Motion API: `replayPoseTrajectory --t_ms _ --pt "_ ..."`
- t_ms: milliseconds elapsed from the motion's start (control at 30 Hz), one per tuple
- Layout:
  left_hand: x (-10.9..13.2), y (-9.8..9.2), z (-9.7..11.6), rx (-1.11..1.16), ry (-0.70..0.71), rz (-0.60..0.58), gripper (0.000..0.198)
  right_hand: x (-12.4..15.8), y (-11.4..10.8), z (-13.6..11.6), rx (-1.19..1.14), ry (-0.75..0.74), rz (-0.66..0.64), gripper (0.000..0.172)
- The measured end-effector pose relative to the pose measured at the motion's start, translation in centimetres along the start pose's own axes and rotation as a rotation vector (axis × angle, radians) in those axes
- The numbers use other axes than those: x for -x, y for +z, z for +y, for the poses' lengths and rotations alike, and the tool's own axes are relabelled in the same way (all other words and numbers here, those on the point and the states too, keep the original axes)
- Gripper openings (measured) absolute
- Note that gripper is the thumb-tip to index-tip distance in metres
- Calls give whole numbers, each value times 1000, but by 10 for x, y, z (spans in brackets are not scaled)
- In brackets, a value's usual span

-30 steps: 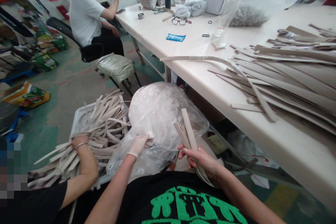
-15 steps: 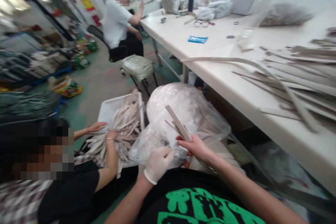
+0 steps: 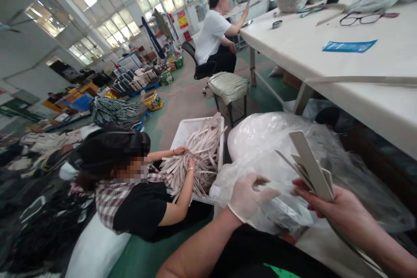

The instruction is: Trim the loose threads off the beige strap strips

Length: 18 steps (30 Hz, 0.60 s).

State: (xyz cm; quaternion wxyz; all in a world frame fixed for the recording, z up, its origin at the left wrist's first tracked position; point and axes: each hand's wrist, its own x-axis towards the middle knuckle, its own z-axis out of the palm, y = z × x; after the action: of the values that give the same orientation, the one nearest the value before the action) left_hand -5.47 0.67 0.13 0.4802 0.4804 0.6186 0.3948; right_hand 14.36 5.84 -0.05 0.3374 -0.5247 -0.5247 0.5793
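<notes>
1. Beige flat strips (image 3: 309, 169) are seen in the head view as a small, unevenly fanned bundle, clamped in the bare right hand (image 3: 347, 213); their ends are tilted upward in front of a clear plastic bag (image 3: 257, 132).

2. Nothing is seen to be gripped by the left hand (image 3: 247, 197), which is covered by a white glove: its thumb and fingers are spread in front of the bag, and whether the film is touched cannot be told. The two hands are held apart.

3. More narrow strips (image 3: 202, 147) are piled in a white bin (image 3: 184, 132) beside the bag, where they are handled by a co-worker (image 3: 140, 208).

4. A long band (image 3: 358, 80) is laid near the edge of the desk (image 3: 286, 58), with eyeglasses (image 3: 361, 18) and a blue packet (image 3: 350, 46) set farther back.

5. Strips could be dropped or splayed further if the right hand's hold were loosened, and the loose film could be snagged by their ends. The band could be dislodged if brushed by an arm.
</notes>
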Motion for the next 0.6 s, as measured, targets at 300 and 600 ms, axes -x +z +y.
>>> replayPoseTrajectory --t_ms 300,600 --pt "3 26 12 255 -185 -287 28 -3 10 -31 -45 -41 -36 19" --pt "-2 16 14 197 -175 -331 25 -15 -3 -59 -147 -143 20 18"
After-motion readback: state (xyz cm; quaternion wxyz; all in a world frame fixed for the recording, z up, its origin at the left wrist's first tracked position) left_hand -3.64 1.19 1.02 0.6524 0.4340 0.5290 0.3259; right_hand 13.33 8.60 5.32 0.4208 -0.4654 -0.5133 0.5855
